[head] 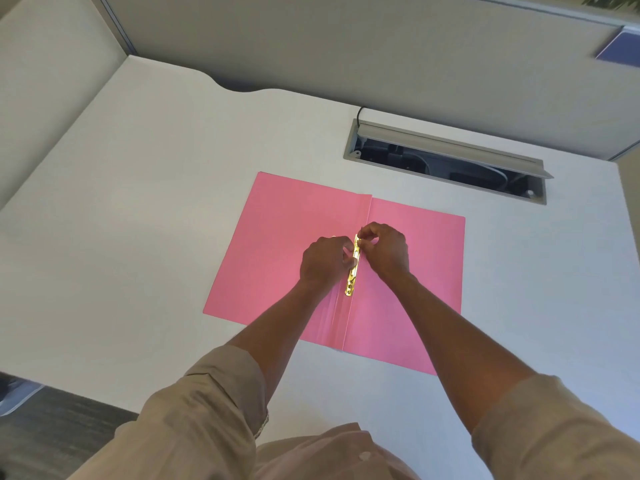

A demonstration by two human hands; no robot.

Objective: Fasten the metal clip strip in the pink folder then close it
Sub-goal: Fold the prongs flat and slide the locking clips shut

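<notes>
The pink folder (277, 244) lies open and flat on the white desk (138, 188). Along its spine fold runs a gold metal clip strip (352, 279). My left hand (323, 259) rests on the left cover, its fingers and thumb pressed against the middle of the strip. My right hand (386, 247) sits on the right cover and pinches the strip's far end, where a thin prong stands up. The far half of the strip is hidden under my fingers.
An open cable tray (446, 161) with a raised grey lid is sunk into the desk behind the folder. Grey partition walls (311, 39) close the desk at the back and left. The desk's front edge runs at lower left, with dark floor below.
</notes>
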